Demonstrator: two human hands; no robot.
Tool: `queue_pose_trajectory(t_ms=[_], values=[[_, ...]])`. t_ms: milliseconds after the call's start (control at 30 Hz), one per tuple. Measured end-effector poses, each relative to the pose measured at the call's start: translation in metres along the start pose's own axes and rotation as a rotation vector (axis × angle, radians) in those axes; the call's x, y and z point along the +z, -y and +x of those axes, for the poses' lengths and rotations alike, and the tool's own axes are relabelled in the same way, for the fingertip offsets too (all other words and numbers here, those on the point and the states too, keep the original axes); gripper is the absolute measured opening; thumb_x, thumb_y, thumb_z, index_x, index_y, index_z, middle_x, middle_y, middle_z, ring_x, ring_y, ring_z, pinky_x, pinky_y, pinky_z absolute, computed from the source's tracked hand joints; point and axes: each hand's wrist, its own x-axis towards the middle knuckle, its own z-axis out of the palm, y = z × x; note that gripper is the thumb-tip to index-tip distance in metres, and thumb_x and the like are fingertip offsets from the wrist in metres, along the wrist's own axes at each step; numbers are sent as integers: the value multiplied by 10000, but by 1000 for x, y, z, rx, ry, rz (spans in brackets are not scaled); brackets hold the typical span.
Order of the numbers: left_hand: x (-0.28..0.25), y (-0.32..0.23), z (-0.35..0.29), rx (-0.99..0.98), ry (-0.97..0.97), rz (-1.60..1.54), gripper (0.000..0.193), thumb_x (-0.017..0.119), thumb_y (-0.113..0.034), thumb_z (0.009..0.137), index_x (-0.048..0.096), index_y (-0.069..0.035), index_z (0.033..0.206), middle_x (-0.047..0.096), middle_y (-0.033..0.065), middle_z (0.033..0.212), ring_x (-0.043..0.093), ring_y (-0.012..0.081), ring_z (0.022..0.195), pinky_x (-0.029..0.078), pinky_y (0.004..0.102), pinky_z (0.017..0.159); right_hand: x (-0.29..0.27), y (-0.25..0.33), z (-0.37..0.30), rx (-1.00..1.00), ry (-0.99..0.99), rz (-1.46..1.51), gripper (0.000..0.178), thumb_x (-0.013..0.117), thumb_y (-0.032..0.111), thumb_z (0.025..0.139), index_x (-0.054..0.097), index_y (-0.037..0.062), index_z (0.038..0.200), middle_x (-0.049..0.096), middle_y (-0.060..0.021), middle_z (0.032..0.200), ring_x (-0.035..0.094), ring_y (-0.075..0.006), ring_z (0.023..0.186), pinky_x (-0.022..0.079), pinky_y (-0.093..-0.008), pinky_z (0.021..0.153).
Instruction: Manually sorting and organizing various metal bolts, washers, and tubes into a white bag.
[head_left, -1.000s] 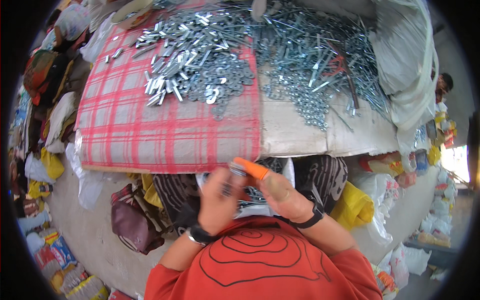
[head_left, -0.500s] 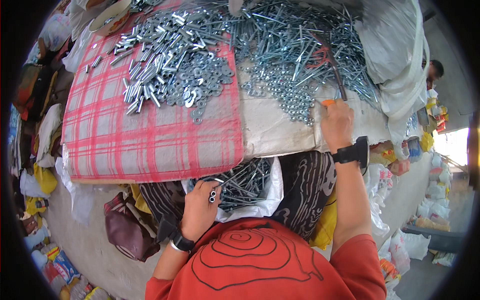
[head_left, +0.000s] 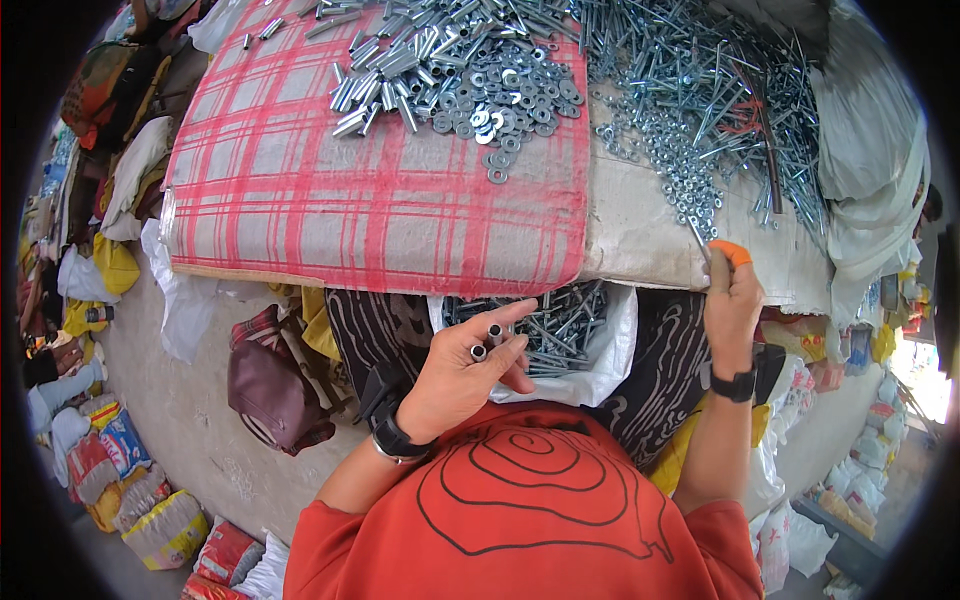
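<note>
My left hand (head_left: 462,365) is over the white sack, its fingers wrapped round two short metal sleeves (head_left: 479,352) whose open ends show. Its index finger points out to the right. My right hand (head_left: 735,310) is at the table's front edge, an orange cover (head_left: 731,252) on one finger. It pinches a thin metal rod (head_left: 698,236) whose far end reaches the lower tip of the pile of nuts (head_left: 692,190). Under the left hand, the white sack (head_left: 618,335) holds many long bolts (head_left: 560,335) with fittings on them.
On the red-checked board (head_left: 380,225) lie loose sleeves (head_left: 400,75) and flat washers (head_left: 500,105). Long bolts (head_left: 770,110) are heaped at the back right, beside a white plastic sack (head_left: 870,150). A maroon bag (head_left: 275,390) stands at the left; packed bags (head_left: 165,530) line the floor.
The view has shifted, so the table appears lower left edge first and further right. My left hand has turned, index finger stretched out. My right hand has come back toward the table's front edge, rod showing.
</note>
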Motion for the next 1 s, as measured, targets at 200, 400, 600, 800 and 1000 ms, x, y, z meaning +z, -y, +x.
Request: queue_pose_trajectory(t_ms=[200, 400, 600, 800, 1000], values=[[3, 6, 3, 129, -137, 401, 390, 567, 8, 937, 576, -94, 1314, 636, 60, 869, 648, 96, 599, 526, 238, 541, -7, 76, -35, -243, 548, 379, 224, 683, 31, 857, 706, 74, 1076, 617, -77, 811, 597, -199, 689, 469, -270, 635], [-1, 13, 5, 258, -179, 731, 519, 592, 98, 835, 566, -93, 1317, 634, 108, 871, 657, 159, 613, 536, 278, 546, -1, 96, -44, -481, 599, 298, 274, 713, 33, 781, 708, 81, 1051, 625, -84, 835, 630, -256, 690, 501, -335, 586], [5, 14, 7, 320, -195, 953, 588, 591, 139, 745, 562, -78, 1290, 624, 153, 880, 650, 315, 772, 540, 364, 675, 11, 88, -55, -500, 612, 205, 154, 729, 45, 757, 702, 36, 908, 580, -95, 792, 606, -274, 650, 475, -355, 540], [0, 15, 8, 327, -239, 984, 598, 581, 143, 738, 548, -69, 1296, 619, 153, 887, 656, 307, 756, 528, 354, 640, 3, 93, -49, -415, 577, 323, 127, 736, 34, 749, 682, 9, 861, 582, -105, 794, 592, -278, 601, 469, -353, 525], [11, -1, 8, 49, 13, 400, 356, 572, 34, 891, 557, -17, 1243, 647, 124, 941, 692, 218, 778, 567, 331, 665, 17, 87, -50, -317, 641, 407, 136, 724, 7, 780, 682, 8, 909, 587, -99, 786, 600, -229, 600, 462, -313, 526]])
